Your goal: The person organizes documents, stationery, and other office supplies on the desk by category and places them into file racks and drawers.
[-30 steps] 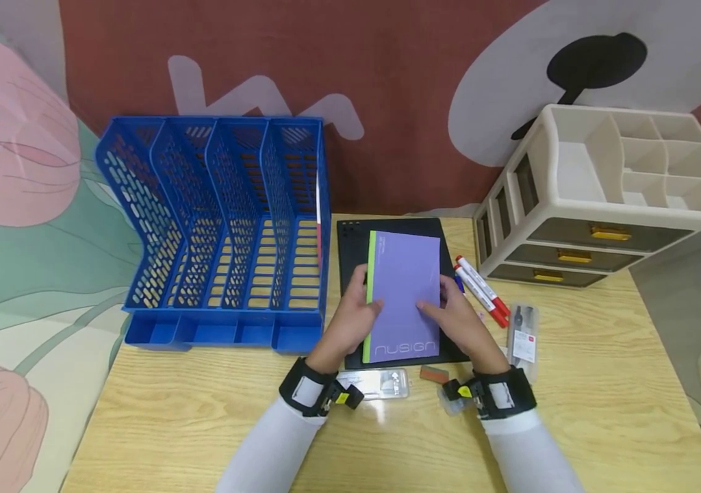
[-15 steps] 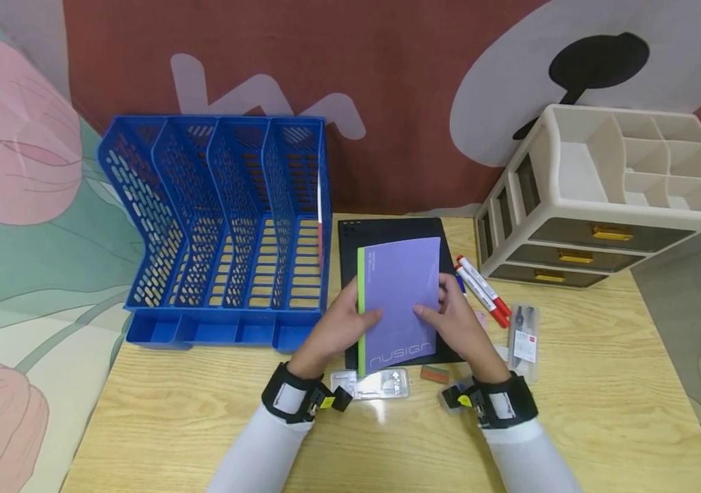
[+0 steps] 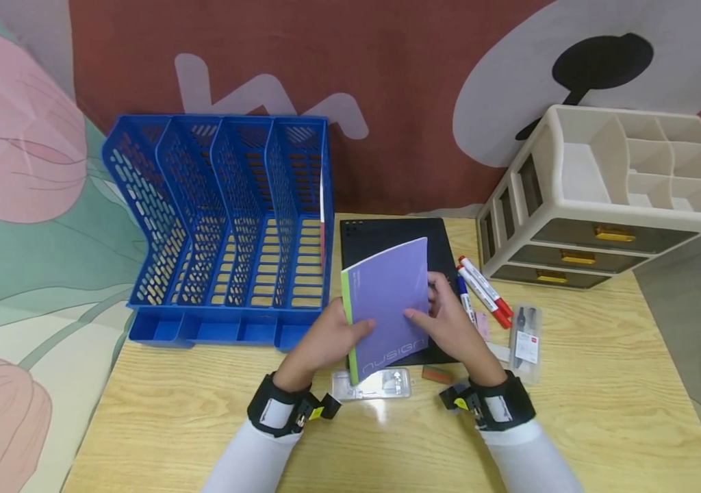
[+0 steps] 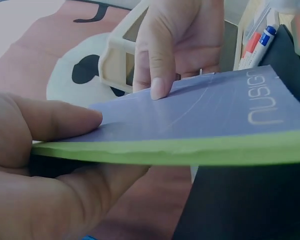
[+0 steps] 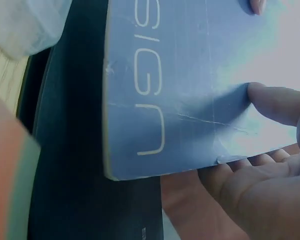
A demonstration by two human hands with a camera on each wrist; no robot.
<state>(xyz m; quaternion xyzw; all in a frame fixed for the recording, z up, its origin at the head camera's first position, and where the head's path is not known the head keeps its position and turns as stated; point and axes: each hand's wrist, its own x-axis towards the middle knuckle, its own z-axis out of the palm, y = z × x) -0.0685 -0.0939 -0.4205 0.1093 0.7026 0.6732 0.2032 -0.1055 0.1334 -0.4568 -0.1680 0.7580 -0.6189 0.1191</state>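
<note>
Notebook (image 3: 390, 291) shifted left in two hands (image 3: 329, 334) (image 3: 452, 320); apparently three markers (image 3: 482, 294).

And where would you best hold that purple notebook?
Probably by both long edges, from either side: left hand at the green spine, right hand opposite, thumbs on the cover. The purple notebook is thin and raised above the black pad, so fingers fit underneath.

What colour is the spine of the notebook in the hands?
The spine is bright lime green; it shows best in the left wrist view.
</note>
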